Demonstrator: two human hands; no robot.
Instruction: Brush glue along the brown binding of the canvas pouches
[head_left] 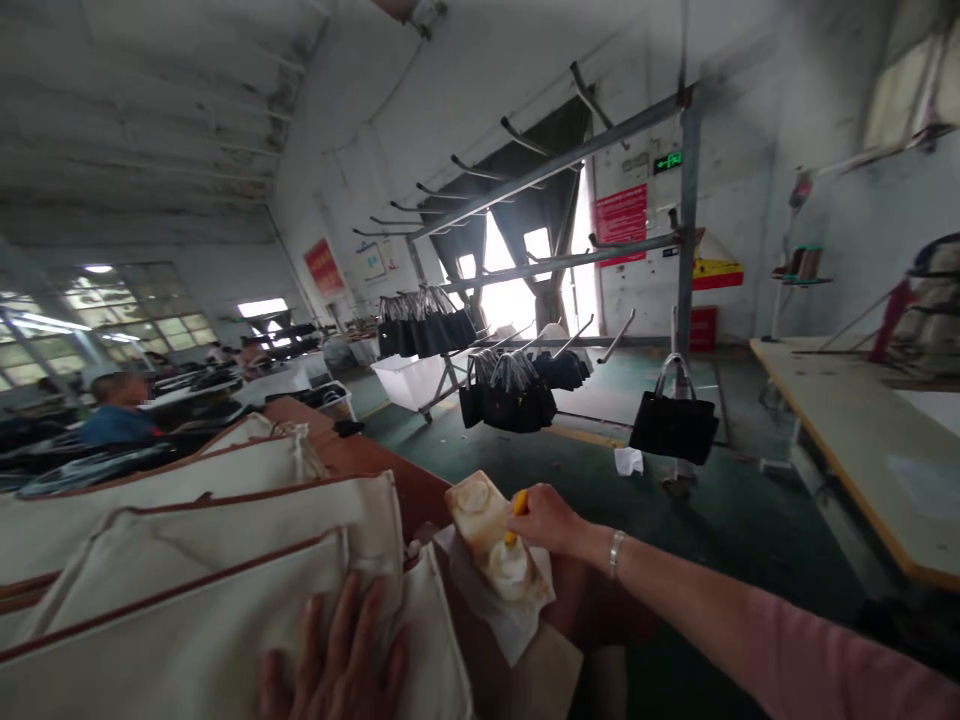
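My left hand [337,650] lies with its fingers spread on the front cream canvas bag [225,600] of a stack with brown-edged seams. My right hand [551,518], with a bracelet at its wrist, is closed around a yellow-handled tool [519,503]. The tool's lower end points down into a stained, pale plastic container [472,505]; its tip is hard to make out. Whitish matter shows in the lower part of the container, which sits on a crumpled white sheet [487,625] at the corner of the brown table [382,455].
Beyond the table stands a metal rack [688,200] with prongs, hung with black handbags [517,395]. A white bin [409,382] stands behind it. On the right is a sewing table [832,430]. A person in blue [116,415] sits at the left.
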